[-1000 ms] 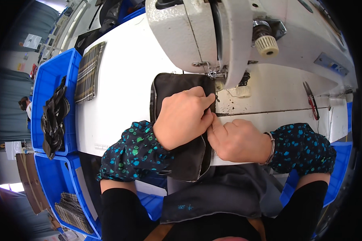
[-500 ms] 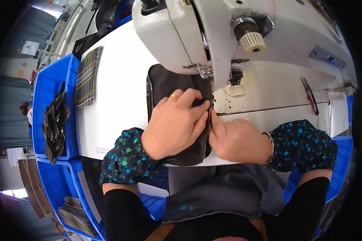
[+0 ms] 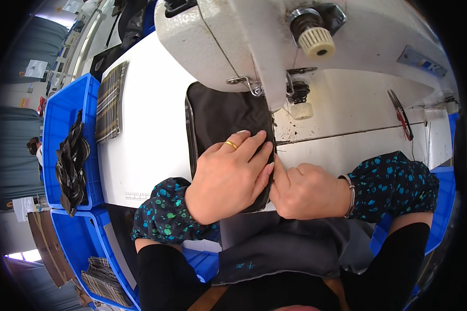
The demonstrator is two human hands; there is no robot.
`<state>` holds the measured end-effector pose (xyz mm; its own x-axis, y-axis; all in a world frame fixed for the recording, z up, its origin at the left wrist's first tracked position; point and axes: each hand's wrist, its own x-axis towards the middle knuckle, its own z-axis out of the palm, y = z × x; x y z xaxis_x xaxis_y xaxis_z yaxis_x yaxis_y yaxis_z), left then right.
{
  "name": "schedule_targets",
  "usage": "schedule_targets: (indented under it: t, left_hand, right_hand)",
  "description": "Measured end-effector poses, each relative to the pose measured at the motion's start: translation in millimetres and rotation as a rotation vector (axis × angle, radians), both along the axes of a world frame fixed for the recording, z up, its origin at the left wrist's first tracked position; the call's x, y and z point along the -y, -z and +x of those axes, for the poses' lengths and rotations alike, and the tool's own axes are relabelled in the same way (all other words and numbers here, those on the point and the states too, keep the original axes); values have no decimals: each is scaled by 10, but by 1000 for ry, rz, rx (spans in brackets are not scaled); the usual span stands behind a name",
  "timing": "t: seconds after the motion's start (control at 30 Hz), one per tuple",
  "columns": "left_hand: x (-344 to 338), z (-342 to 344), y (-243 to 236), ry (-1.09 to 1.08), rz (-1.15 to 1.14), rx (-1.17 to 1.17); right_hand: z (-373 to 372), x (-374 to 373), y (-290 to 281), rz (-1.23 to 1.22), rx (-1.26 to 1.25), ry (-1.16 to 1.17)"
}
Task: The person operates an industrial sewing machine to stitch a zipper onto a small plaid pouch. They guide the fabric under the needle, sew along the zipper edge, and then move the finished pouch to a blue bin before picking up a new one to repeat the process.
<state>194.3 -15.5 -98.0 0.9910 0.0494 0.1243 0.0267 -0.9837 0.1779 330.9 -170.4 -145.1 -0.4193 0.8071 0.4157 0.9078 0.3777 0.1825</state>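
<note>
A black zippered fabric piece lies under the head of a white sewing machine, with a silver zipper along its left side. My left hand, with a gold ring, rests on top of the fabric, its fingers stretched out and pressing down near the right edge. At that same edge my right hand is closed, thumb and index finger on the fabric's border. The fabric's near part is partly hidden under my left hand. The machine's needle is hidden behind its head.
Red-handled scissors lie on the right of the white table. Folded plaid fabric sits at its left edge. Blue bins at the left hold dark strips and plaid pieces. Thread scraps lie beside the presser area.
Both hands have slid toward me along the fabric's right edge, uncovering more of its far part. My left fingers lie flatter than before. The view has shifted slightly.
</note>
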Motion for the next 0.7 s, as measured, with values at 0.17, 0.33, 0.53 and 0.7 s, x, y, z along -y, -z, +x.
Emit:
schedule_targets:
  t: [0.17, 0.33, 0.53, 0.7]
  left_hand:
    - [-34, 57, 47, -21, 46, 40]
    - [-186, 192, 142, -36, 23, 109]
    - [-367, 329, 201, -60, 29, 128]
    - [-428, 347, 232, -63, -35, 155]
  right_hand:
    - [36, -67, 53, 51, -33, 35]
    - [141, -203, 117, 32, -35, 86]
    - [248, -348, 147, 33, -95, 149]
    - [278, -345, 131, -26, -122, 193]
